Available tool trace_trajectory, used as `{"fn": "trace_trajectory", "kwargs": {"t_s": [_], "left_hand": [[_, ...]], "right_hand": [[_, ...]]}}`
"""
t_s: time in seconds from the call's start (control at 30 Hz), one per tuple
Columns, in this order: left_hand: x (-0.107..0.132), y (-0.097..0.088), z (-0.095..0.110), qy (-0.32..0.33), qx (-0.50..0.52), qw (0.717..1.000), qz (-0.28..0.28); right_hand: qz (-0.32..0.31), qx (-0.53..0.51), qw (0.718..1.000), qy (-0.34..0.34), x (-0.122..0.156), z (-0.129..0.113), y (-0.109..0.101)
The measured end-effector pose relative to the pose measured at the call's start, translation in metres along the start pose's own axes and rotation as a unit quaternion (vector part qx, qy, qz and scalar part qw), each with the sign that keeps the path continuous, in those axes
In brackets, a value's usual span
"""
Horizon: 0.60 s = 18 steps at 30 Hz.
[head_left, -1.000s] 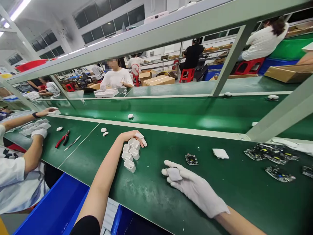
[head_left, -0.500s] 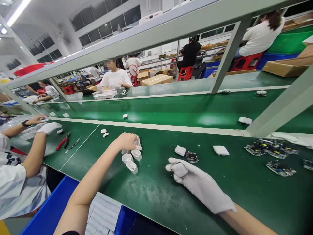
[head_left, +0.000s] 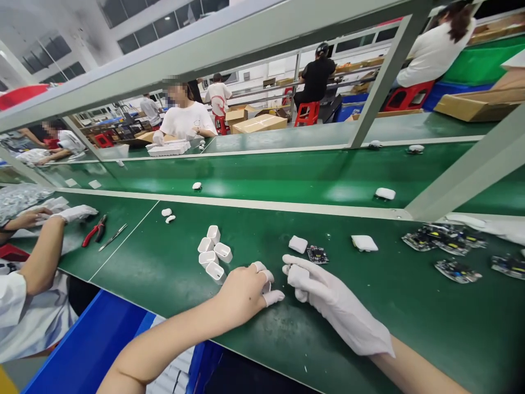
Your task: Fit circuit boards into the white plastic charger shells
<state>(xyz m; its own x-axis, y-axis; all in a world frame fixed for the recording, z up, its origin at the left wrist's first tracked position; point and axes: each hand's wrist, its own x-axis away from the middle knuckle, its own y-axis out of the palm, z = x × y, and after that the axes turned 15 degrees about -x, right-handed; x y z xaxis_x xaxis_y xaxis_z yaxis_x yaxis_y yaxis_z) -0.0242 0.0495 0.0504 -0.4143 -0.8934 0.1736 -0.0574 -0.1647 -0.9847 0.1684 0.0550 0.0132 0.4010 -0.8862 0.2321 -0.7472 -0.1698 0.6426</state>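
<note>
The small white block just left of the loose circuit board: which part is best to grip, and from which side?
Probably pinch the white block from above, across its near and far faces. It lies flat on the green table, so nothing slips under it, and the circuit board lies close on its right. The gloved right hand is nearest.

Hidden: anything beneath your left hand (head_left: pixel 244 290) or right hand (head_left: pixel 328 298). Cut by right edge: circuit board (head_left: pixel 507 265).
</note>
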Motion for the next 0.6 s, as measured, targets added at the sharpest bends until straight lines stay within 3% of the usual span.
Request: {"fn": "trace_trajectory", "kwargs": {"t_s": [0.13,0.3,0.47,0.6], "left_hand": [[0.018,0.010,-0.003,-0.039,0.134,0.990,0.033],[0.030,0.025,-0.009,-0.046,0.234,0.971,0.025],[0.027,0.038,0.002,-0.094,0.252,0.962,0.038],[0.026,0.041,0.011,-0.082,0.241,0.964,0.074]], "right_hand": [[-0.029,0.089,0.996,-0.011,0.003,-0.002,0.002],[-0.054,0.185,0.981,-0.030,0.003,0.006,0.001],[-0.032,0.274,0.961,-0.038,0.004,0.015,-0.002],[-0.052,0.382,0.917,-0.106,0.007,0.017,-0.002]]}}
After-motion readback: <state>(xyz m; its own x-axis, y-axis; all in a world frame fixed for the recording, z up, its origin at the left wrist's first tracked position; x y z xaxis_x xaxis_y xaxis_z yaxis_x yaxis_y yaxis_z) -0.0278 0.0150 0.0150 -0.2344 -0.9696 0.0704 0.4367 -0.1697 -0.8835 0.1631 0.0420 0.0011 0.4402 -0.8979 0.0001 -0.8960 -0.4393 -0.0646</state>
